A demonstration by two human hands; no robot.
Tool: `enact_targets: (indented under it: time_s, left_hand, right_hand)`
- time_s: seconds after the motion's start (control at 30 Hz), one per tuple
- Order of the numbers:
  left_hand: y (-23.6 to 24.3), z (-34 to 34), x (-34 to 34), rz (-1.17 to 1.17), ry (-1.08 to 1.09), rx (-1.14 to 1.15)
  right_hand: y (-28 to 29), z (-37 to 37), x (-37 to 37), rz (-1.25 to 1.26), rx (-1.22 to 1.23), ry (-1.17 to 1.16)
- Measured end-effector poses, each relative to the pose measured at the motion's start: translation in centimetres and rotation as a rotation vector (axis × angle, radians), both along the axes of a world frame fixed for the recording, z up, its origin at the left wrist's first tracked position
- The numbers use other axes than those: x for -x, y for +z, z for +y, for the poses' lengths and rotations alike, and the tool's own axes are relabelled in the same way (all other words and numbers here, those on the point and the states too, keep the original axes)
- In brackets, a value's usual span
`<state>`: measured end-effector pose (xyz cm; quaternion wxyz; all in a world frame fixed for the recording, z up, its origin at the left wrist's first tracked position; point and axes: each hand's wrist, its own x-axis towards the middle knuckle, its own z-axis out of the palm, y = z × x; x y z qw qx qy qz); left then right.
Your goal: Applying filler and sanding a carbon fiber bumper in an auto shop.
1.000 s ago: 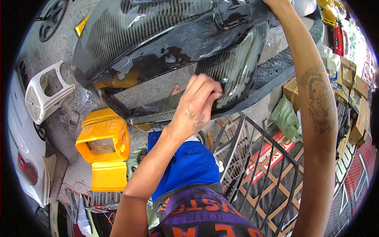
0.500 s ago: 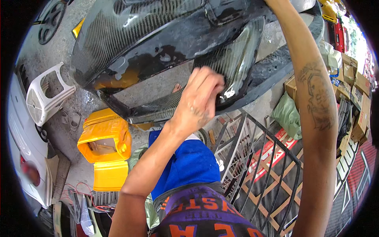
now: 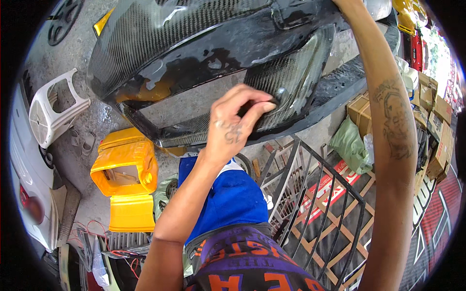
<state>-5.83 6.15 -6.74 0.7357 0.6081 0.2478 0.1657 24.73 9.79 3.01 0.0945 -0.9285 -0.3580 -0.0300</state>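
Note:
A large car bumper with dark carbon-fibre weave and blotchy black patches [image 3: 194, 46] fills the upper part of the head view. My left hand [image 3: 230, 116] is at its glossy inner panel [image 3: 298, 72], thumb and fingers pinched together near the surface. A small dark bit shows at the fingertips, too little to name. My right arm reaches up to the bumper's far right side. There my right hand [image 3: 345, 5] is cut off by the top edge, so its fingers are hidden.
A cut-open yellow container [image 3: 126, 162] and white plastic stool [image 3: 56, 109] stand left, near a white car body part [image 3: 36, 179]. To the right are a black metal rack [image 3: 335, 174], a green bag [image 3: 349, 145] and cardboard boxes [image 3: 439, 150].
My left hand has turned and shifted slightly left, its fingertips now pinched against the panel's area. The view has shifted a little; my right arm still reaches to the bumper.

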Motion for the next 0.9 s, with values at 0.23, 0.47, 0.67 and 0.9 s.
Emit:
enact_targets:
  time_s: [0.23,0.47,0.67,0.9]
  left_hand:
    - [0.7,-0.1,-0.6,-0.06,-0.085,-0.104]
    - [0.8,-0.5,-0.6,-0.1,-0.044,-0.163]
    - [1.2,-0.3,-1.1,-0.04,-0.069,-0.158]
    - [1.3,0.2,-1.2,-0.059,-0.114,-0.166]
  right_hand:
    - [-0.6,-0.6,-0.4,-0.005,-0.033,0.017]
    - [-0.4,-0.4,-0.1,0.0,-0.026,-0.016]
    - [0.3,-0.1,0.3,0.044,0.047,-0.021]
    - [-0.8,-0.5,-0.6,-0.03,-0.024,0.007]
